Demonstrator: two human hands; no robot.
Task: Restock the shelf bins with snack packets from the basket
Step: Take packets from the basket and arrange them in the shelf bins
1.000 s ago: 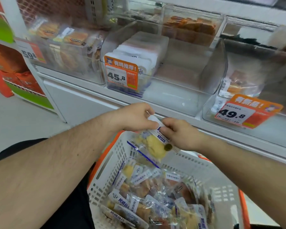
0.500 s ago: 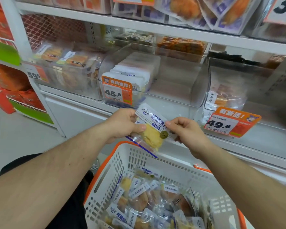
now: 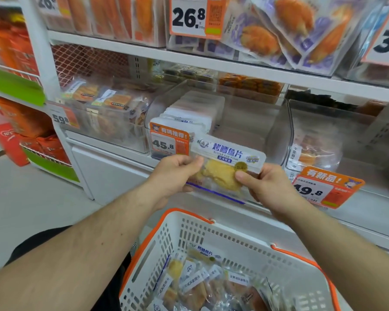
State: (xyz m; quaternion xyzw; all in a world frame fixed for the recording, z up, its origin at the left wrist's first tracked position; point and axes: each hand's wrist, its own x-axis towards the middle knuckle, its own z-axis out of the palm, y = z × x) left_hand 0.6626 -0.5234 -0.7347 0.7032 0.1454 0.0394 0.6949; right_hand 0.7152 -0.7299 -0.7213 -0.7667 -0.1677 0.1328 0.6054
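— Held where?
— Up in front of the middle bin (image 3: 256, 122) on the lower shelf (image 3: 112, 162), level with that bin's front wall. Snack packet (image 3: 225, 167) flat and facing the camera, white strip with blue print on top, yellow contents showing through the clear part, blue line along the bottom edge.

— Gripped how?
— Pinched at both ends. Left hand (image 3: 177, 173) clamped on the packet's left edge, thumb on the front. Right hand (image 3: 265, 185) clamped on the right edge, thumb pressed just below a round gold sticker. Not yet inside the bin.

— And the bin itself?
— Clear plastic, with a row of white packets standing along its left side and bare floor to the right. Orange price tag (image 3: 169, 142) reading 45.8 on the front left corner, partly covered by the held packet.

— Neighbours?
— Left bin (image 3: 103, 113) full of orange-brown packets, tagged 59.8. Right bin (image 3: 337, 142) with a few packets at its left end and a tag (image 3: 323, 187) reading 49.8.

— Basket?
— White with orange rim (image 3: 229, 239), below the hands, near the shelf's front edge. More packets (image 3: 202, 283) piled on its floor, several with the same blue-and-white strip.
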